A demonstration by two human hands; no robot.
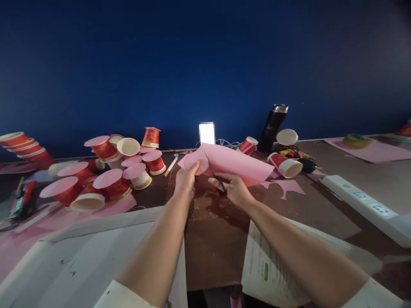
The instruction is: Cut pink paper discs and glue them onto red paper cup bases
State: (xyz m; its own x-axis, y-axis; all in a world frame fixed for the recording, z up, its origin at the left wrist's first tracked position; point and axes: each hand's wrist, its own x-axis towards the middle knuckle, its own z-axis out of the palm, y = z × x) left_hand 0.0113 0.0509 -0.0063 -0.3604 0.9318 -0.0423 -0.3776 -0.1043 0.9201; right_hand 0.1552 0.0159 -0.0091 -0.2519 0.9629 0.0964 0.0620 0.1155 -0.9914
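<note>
My left hand (186, 179) pinches a sheet of pink paper (237, 162) by its left end, thumb on top. A rounded shape shows in the paper beside that thumb. In my right hand (236, 190) is a pair of black-handled scissors (221, 184), its fingers closed round the handles. The blades point up and away, lying at the paper just right of the rounded part. Whether the blades are parted is too small to tell. Pink paper offcuts (287, 187) lie on the brown table (215, 239) to the right of my right hand.
Several red paper cups (112, 185) with pink discs crowd the left side. A black flask (272, 128) leans at the back right, near tipped cups (285, 165). A white power strip (369, 205) lies right; a roll of tape (357, 140) sits beyond. A lit screen (206, 132) stands at the back.
</note>
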